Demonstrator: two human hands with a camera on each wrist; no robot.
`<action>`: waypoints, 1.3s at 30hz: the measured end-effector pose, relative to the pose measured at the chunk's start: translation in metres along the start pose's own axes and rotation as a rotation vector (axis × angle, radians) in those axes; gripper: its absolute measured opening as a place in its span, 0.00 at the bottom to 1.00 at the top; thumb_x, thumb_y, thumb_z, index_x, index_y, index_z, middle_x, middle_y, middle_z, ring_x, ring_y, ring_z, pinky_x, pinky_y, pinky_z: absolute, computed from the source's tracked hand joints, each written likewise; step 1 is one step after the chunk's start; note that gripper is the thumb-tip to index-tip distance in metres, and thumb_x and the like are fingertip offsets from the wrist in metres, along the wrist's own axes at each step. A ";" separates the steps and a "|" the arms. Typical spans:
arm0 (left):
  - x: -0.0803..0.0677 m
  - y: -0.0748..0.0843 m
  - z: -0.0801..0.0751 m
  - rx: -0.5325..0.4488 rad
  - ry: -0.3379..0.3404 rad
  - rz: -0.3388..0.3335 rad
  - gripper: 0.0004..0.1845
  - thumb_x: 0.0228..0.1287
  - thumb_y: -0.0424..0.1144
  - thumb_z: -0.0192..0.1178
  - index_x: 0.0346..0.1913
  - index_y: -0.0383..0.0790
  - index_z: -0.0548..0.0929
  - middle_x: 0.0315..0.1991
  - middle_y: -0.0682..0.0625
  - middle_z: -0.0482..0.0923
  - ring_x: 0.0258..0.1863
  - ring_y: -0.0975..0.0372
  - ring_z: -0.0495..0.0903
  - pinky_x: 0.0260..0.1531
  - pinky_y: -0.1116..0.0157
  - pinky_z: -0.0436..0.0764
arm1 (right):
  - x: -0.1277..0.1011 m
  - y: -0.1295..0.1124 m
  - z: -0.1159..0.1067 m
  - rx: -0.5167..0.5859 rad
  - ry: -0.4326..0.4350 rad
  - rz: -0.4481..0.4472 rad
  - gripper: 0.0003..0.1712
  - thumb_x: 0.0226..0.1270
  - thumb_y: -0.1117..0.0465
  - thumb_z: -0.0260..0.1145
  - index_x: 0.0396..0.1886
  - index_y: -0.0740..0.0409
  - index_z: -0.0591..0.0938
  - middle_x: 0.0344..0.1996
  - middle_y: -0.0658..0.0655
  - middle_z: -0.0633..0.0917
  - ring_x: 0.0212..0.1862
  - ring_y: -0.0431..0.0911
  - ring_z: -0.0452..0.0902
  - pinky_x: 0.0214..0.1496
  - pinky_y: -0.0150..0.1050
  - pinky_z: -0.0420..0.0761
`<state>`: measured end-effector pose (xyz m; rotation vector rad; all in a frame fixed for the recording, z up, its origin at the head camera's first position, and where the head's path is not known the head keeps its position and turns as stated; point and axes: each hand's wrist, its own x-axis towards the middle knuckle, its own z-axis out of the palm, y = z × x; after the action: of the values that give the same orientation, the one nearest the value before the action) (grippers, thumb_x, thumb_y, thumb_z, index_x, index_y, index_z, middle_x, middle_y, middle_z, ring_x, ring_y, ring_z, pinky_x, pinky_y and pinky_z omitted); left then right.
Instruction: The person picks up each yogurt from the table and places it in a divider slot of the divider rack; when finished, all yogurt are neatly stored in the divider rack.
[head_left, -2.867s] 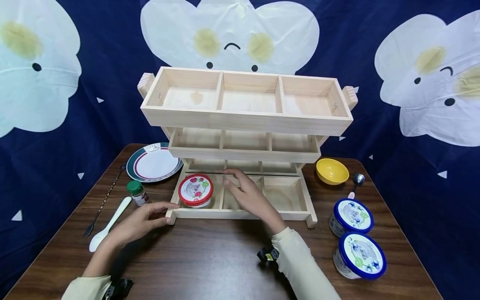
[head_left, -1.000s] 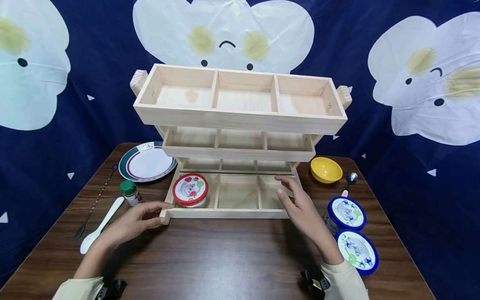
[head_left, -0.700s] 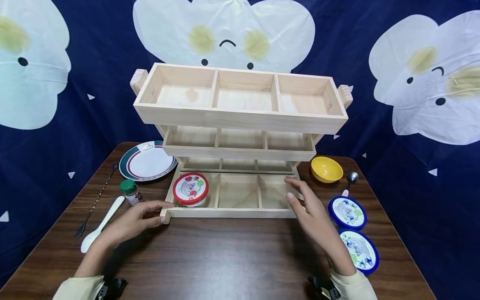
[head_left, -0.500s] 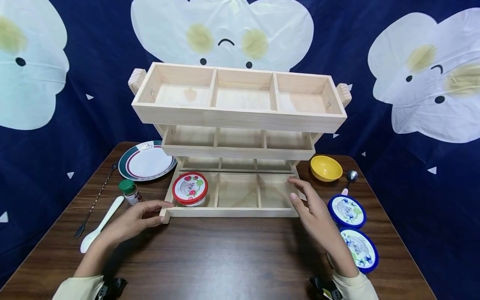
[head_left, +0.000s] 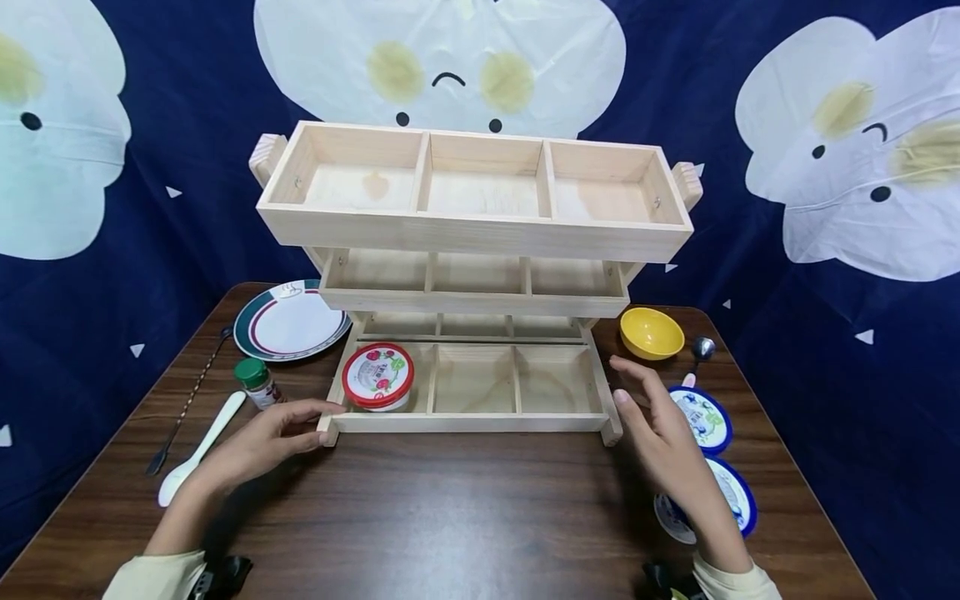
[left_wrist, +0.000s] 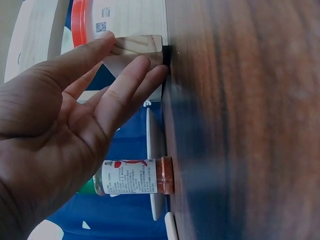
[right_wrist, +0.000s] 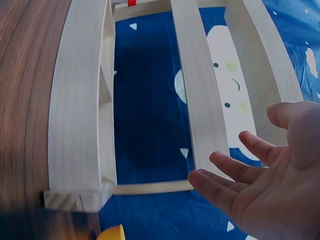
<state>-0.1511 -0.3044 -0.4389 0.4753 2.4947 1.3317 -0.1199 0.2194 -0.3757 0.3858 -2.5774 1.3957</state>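
Note:
A pale wooden tiered storage rack (head_left: 472, 232) with divided trays stands unfolded at the table's middle. My left hand (head_left: 258, 442) pinches the front left corner of its bottom tray, thumb at the end of the wood (left_wrist: 137, 44) and fingers along the side. In the bottom tray's left compartment sits a tub with a red lid (head_left: 378, 375). My right hand (head_left: 663, 433) hovers just off the bottom tray's right end, fingers spread and holding nothing. Behind its forearm, two blue-lidded tubs (head_left: 708, 421) are partly covered.
At left lie a plate (head_left: 296, 321), a green-capped spice jar (head_left: 255, 379), a white spoon (head_left: 202, 450) and a long twisted-handle stirrer (head_left: 191, 396). At right are a yellow bowl (head_left: 652, 333) and a metal-headed scoop (head_left: 702, 348). A blue curtain (head_left: 180, 250) hangs behind.
My right hand has moved rightward, from over the bottom tray's middle compartment to beyond its right end. The left hand keeps its place at the corner. The view has shifted slightly.

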 end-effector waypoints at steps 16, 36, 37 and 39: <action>0.000 0.001 0.001 -0.016 -0.008 -0.018 0.21 0.79 0.32 0.65 0.71 0.36 0.82 0.65 0.38 0.84 0.61 0.49 0.81 0.54 0.69 0.80 | -0.027 0.014 -0.035 -0.116 0.091 0.028 0.27 0.91 0.57 0.54 0.83 0.54 0.67 0.80 0.61 0.70 0.79 0.65 0.63 0.66 0.74 0.72; -0.001 0.000 -0.001 -0.024 -0.016 -0.053 0.22 0.80 0.32 0.64 0.72 0.35 0.80 0.64 0.38 0.83 0.59 0.50 0.81 0.51 0.68 0.81 | -0.060 0.025 -0.057 -0.130 0.246 0.015 0.26 0.89 0.64 0.57 0.81 0.55 0.71 0.76 0.50 0.75 0.72 0.26 0.66 0.66 0.18 0.66; -0.001 0.000 -0.001 -0.028 -0.019 -0.053 0.22 0.80 0.32 0.64 0.73 0.34 0.79 0.64 0.37 0.83 0.58 0.51 0.81 0.51 0.67 0.81 | -0.062 0.026 -0.058 -0.133 0.251 0.021 0.26 0.89 0.64 0.57 0.81 0.56 0.71 0.76 0.51 0.74 0.72 0.26 0.66 0.65 0.17 0.67; -0.001 0.000 -0.001 -0.038 -0.023 -0.055 0.23 0.80 0.32 0.64 0.73 0.33 0.79 0.64 0.37 0.83 0.57 0.51 0.81 0.51 0.67 0.82 | -0.065 0.027 -0.060 -0.135 0.258 0.037 0.26 0.89 0.63 0.57 0.81 0.56 0.70 0.76 0.54 0.74 0.71 0.26 0.67 0.64 0.17 0.67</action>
<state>-0.1508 -0.3056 -0.4378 0.4079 2.4411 1.3423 -0.0648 0.2929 -0.3834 0.1288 -2.4582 1.1864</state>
